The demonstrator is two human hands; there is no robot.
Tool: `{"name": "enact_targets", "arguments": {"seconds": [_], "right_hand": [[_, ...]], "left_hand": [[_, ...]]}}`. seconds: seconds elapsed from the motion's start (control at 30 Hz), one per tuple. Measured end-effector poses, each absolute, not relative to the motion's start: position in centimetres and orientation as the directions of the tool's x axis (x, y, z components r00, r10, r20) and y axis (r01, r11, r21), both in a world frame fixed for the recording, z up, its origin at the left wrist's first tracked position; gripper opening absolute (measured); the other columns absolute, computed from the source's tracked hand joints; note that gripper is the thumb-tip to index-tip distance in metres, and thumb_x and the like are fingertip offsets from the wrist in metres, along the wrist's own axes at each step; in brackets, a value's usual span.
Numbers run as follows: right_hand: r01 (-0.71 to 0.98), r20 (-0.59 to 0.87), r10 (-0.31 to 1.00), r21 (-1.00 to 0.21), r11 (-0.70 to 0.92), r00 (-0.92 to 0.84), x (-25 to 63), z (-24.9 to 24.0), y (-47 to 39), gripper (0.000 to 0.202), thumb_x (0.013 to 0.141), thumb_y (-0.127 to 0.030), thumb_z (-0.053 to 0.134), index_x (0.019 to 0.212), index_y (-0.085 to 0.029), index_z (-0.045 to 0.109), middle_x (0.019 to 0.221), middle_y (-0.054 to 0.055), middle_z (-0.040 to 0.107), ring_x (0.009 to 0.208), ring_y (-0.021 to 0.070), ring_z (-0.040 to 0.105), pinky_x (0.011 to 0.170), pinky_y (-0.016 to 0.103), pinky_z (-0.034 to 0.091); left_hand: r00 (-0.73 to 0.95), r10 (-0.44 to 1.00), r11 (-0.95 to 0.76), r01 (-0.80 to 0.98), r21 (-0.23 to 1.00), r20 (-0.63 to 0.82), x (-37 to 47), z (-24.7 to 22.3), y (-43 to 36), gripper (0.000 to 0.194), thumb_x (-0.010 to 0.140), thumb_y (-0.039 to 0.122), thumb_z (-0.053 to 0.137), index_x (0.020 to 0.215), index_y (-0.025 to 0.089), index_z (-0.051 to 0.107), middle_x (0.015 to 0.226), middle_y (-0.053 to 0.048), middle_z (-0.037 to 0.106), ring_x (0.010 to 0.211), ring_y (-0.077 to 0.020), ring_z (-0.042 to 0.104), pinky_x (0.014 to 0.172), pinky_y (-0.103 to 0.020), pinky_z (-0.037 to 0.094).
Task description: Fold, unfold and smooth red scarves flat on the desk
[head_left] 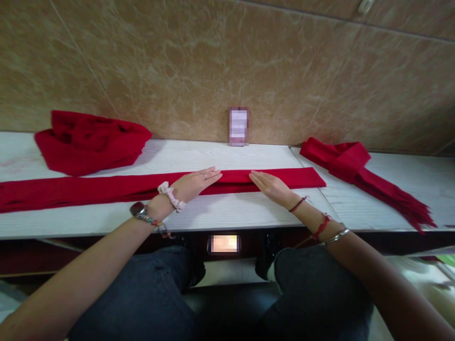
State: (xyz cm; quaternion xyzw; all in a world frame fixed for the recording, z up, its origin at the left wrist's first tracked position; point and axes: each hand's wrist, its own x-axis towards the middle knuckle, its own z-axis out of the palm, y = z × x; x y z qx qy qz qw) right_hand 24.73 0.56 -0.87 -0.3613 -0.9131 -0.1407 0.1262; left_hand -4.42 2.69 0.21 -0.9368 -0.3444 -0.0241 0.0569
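The folded red cloth strip (103,188) lies lengthwise on the white tabletop (241,213), running from the left edge of the frame to right of center. Your left hand (195,183) rests on the strip near the center, fingers straight and together, grip released. Your right hand (273,187) touches the strip just right of center, likewise extended and unclenched. Both thumbs are hidden. A crumpled red cloth (94,147) sits at the left, behind the strip; a fringed red scarf (350,166) lies at the right.
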Motion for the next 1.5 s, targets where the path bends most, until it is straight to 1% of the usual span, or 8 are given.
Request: {"name": "enact_targets", "arguments": {"seconds": [0.2, 0.3, 0.47, 0.67, 0.9, 1.1, 1.23, 1.5], "right_hand": [[0.663, 0.287, 0.617, 0.103, 0.741, -0.733, 25.6, -2.3, 1.1, 0.038, 0.089, -0.009, 0.036, 0.123, -0.012, 0.053, 0.127, 0.012, 0.054, 0.121, 0.0203, 0.047, 0.101, 0.039, 0.042], [0.653, 0.304, 0.601, 0.107, 0.749, -0.739, 25.8, -2.8, 1.2, 0.039, 0.089, -0.007, 0.036, 0.124, -0.013, 0.052, 0.127, 0.011, 0.054, 0.120, 0.0197, 0.048, 0.100, 0.039, 0.043], [0.666, 0.381, 0.571, 0.188, 0.722, -0.727, 26.0, -2.2, 1.0, 0.040, 0.088, -0.004, 0.034, 0.123, -0.010, 0.052, 0.128, 0.014, 0.053, 0.121, 0.0214, 0.047, 0.100, 0.042, 0.042], [0.619, 0.274, 0.565, 0.179, 0.765, -0.778, 26.1, -2.0, 1.1, 0.039, 0.086, -0.003, 0.037, 0.122, -0.009, 0.053, 0.126, 0.014, 0.055, 0.118, 0.0199, 0.050, 0.098, 0.036, 0.044], [0.660, 0.269, 0.622, 0.076, 0.747, -0.735, 25.7, -1.7, 0.6, 0.039, 0.088, -0.010, 0.037, 0.124, -0.011, 0.053, 0.128, 0.013, 0.053, 0.122, 0.0214, 0.046, 0.101, 0.041, 0.040], [0.751, 0.232, 0.726, 0.031, 0.660, -0.647, 22.3, -0.7, 0.3, 0.046, 0.094, -0.031, 0.031, 0.137, -0.016, 0.035, 0.142, 0.012, 0.036, 0.133, 0.0250, 0.029, 0.104, 0.052, 0.029], [0.768, 0.159, 0.754, 0.053, 0.638, -0.637, 20.7, -1.2, 0.5, 0.049, 0.095, -0.038, 0.026, 0.139, -0.020, 0.032, 0.145, 0.009, 0.031, 0.134, 0.0260, 0.025, 0.104, 0.054, 0.026], [0.832, 0.092, 0.827, 0.100, 0.546, -0.554, 26.6, -1.6, 0.4, 0.049, 0.095, -0.034, 0.020, 0.141, -0.019, 0.029, 0.147, 0.011, 0.028, 0.134, 0.0272, 0.025, 0.099, 0.057, 0.031]], "left_hand": [[0.751, 0.652, -0.758, 0.648, -0.081, -0.101, -4.6, -1.4, 2.1, 0.060, 0.082, -0.005, 0.021, 0.138, 0.013, 0.030, 0.147, -0.005, 0.028, 0.135, -0.0084, 0.020, 0.110, -0.025, 0.022], [0.746, 0.657, -0.753, 0.646, -0.126, -0.103, -4.6, -1.0, 1.8, 0.062, 0.081, -0.007, 0.020, 0.138, 0.013, 0.030, 0.147, -0.005, 0.027, 0.135, -0.0097, 0.018, 0.110, -0.026, 0.021], [0.754, 0.657, -0.738, 0.646, -0.193, 0.012, -4.5, 0.0, 2.0, 0.065, 0.079, -0.009, 0.020, 0.138, 0.015, 0.032, 0.147, -0.005, 0.027, 0.136, -0.0120, 0.014, 0.111, -0.029, 0.020], [0.737, 0.668, -0.742, 0.649, -0.171, -0.102, -4.3, -1.0, 1.9, 0.065, 0.080, -0.008, 0.019, 0.139, 0.016, 0.031, 0.147, -0.005, 0.025, 0.135, -0.0111, 0.019, 0.109, -0.027, 0.022], [0.718, 0.675, -0.737, 0.655, -0.164, -0.169, -4.0, 0.1, 1.3, 0.068, 0.076, -0.008, 0.022, 0.140, 0.014, 0.029, 0.149, -0.005, 0.021, 0.136, -0.0116, 0.016, 0.109, -0.027, 0.020], [0.683, 0.726, -0.686, 0.712, -0.148, -0.079, -2.3, 0.8, 0.8, 0.051, 0.091, 0.019, 0.026, 0.142, 0.019, 0.026, 0.149, -0.005, 0.021, 0.137, -0.0181, 0.017, 0.110, -0.044, 0.016], [0.635, 0.762, -0.647, 0.756, -0.097, -0.127, -1.7, 0.2, 1.1, 0.054, 0.094, 0.040, 0.026, 0.143, 0.020, 0.020, 0.150, -0.005, 0.016, 0.138, -0.0234, 0.011, 0.108, -0.048, 0.014], [0.646, 0.747, -0.660, 0.748, -0.063, -0.155, -4.1, -0.1, 1.2, 0.049, 0.095, 0.038, 0.021, 0.143, 0.026, 0.022, 0.150, -0.002, 0.016, 0.138, -0.0213, 0.012, 0.109, -0.046, 0.012]]}}
